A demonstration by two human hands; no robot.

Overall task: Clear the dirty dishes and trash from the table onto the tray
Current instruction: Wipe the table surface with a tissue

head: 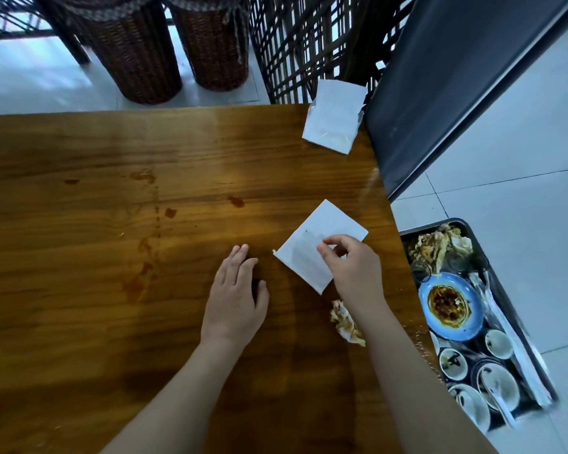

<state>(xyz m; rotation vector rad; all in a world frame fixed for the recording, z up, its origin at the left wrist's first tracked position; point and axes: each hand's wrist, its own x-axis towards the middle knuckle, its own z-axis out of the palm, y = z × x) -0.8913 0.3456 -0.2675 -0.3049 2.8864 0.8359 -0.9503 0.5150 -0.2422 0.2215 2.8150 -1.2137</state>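
Observation:
A white paper napkin (312, 244) lies flat on the wooden table (112, 224) near its right edge. My right hand (354, 267) pinches the napkin's top with thumb and fingers. My left hand (235, 296) rests flat on the wood just left of it, fingers straight. A crumpled, stained tissue (345, 322) lies beside my right wrist. A white tissue packet (333, 117) sits at the table's far right corner. On the floor to the right, a dark tray (492, 267) holds a blue plate (450, 306) with sauce, small white bowls (497, 381) and crumpled trash (440, 247).
Reddish sauce stains (145, 253) streak the table's left middle. Two wicker baskets (138, 50) and a lattice screen (309, 44) stand beyond the far edge. A dark panel (456, 77) leans at the right. White floor tiles (522, 208) surround the tray.

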